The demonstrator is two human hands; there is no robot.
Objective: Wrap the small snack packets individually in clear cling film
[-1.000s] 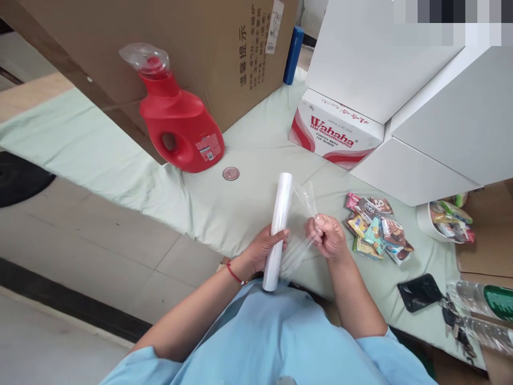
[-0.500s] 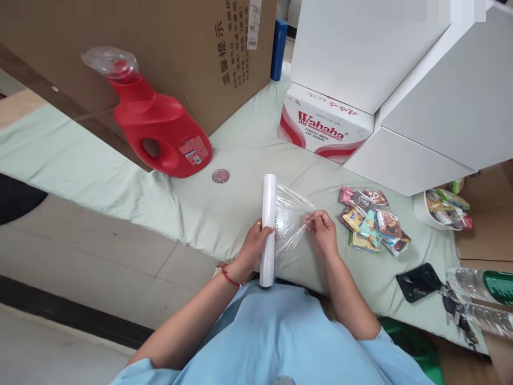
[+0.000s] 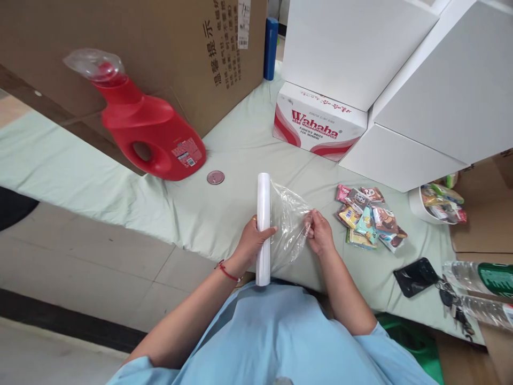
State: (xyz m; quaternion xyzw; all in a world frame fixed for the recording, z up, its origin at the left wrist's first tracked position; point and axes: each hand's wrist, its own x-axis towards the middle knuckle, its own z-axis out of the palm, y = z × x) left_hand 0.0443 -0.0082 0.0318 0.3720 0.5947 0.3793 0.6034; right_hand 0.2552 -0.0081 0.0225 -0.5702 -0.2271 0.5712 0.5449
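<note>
My left hand (image 3: pixel 255 239) is wrapped round a white roll of plastic film (image 3: pixel 263 200), its thumb lying across the front. The roll stands lengthwise in front of my chest, over the near edge of the cloth. From its right side a clear plastic sheet (image 3: pixel 289 224) fans out, wrinkled and drawn to a point. There my right hand (image 3: pixel 319 231) pinches the gathered end between closed fingers. Just right of that hand lies a pile of small wrapped snacks (image 3: pixel 366 216).
A red detergent jug (image 3: pixel 154 133) leans by a large cardboard box (image 3: pixel 172 59). Nearby is a round pinkish disc (image 3: pixel 215 177). A Wahaha carton (image 3: pixel 316 125) and white boxes (image 3: pixel 356 48) stand behind. At right are a white snack tub (image 3: pixel 420 206), black pouch (image 3: pixel 416 278), keys (image 3: pixel 452 305) and bottles (image 3: pixel 465 275).
The sheet has opened into a wider, looser fan between roll and right hand. My view has shifted slightly, so everything sits a little further left. Both hands keep their hold.
</note>
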